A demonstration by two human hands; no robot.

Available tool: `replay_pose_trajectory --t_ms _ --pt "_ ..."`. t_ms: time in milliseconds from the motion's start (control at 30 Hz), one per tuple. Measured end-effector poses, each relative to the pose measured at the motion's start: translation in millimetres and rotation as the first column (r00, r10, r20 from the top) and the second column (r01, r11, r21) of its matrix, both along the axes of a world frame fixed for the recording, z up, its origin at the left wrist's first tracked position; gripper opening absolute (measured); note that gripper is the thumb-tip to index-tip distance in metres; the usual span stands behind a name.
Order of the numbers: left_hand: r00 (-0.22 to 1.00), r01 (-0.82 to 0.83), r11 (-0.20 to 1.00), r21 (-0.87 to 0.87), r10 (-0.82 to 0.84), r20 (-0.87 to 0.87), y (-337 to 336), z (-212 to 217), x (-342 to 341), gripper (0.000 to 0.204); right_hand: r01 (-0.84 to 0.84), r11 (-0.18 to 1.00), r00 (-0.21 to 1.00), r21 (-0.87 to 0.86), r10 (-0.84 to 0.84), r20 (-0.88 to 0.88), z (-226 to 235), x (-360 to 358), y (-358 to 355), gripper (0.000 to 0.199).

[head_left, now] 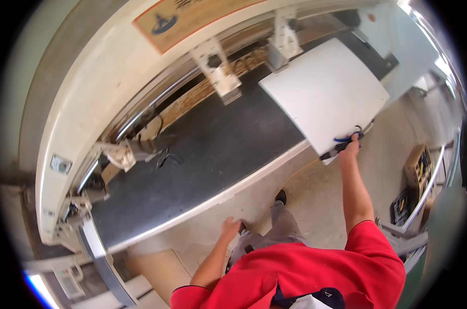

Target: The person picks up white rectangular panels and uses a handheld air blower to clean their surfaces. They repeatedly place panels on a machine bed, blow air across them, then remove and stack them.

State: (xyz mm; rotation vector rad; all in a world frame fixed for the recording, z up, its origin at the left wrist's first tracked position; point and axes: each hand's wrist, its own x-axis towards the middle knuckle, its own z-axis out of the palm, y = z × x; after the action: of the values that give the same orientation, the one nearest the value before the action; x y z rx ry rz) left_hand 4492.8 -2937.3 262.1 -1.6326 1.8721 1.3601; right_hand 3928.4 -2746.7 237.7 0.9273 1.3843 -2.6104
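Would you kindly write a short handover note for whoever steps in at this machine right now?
Right hand: stretched out to the near edge of the white panel, gripping a blue-handled tool there; what kind of tool is too small to tell.
Left hand: empty, hanging at the side.
White panel: lying flat on the machine's black bed, near edge overhanging the front.
Done: panel is on the bed.
Left: it sits off to the right, not under either white clamp.

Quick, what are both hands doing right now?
Left hand: empty, hanging loosely curled by the leg, touching nothing.
Right hand: closed on a blue-handled clamp at the edge of the flat white rectangular panel.
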Motion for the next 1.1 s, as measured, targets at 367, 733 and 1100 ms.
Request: replay_pose_trajectory --t_ms 367,733,1100 --pt "0.724 -0.681 0.730 -0.053 0.683 0.097 192.3 -16.3 255.7 0.053 -0.845 0.480 0.517 0.237 0.845 0.133 9.6 63.7 1.9 0.035" --pt "0.042 -0.994 0.036 -0.105 0.998 -0.056 408.5 -44.4 500.3 0.054 -0.700 -0.714 -0.705 -0.034 0.681 0.200 114.6 684.9 -169.2 0.042" --pt "-0.732 -0.655 -0.739 0.158 0.569 -0.376 541.4 -31.0 753.0 0.050 -0.113 -0.918 -0.994 -0.381 0.107 0.037 83.8 1154.7 -100.6 0.049"
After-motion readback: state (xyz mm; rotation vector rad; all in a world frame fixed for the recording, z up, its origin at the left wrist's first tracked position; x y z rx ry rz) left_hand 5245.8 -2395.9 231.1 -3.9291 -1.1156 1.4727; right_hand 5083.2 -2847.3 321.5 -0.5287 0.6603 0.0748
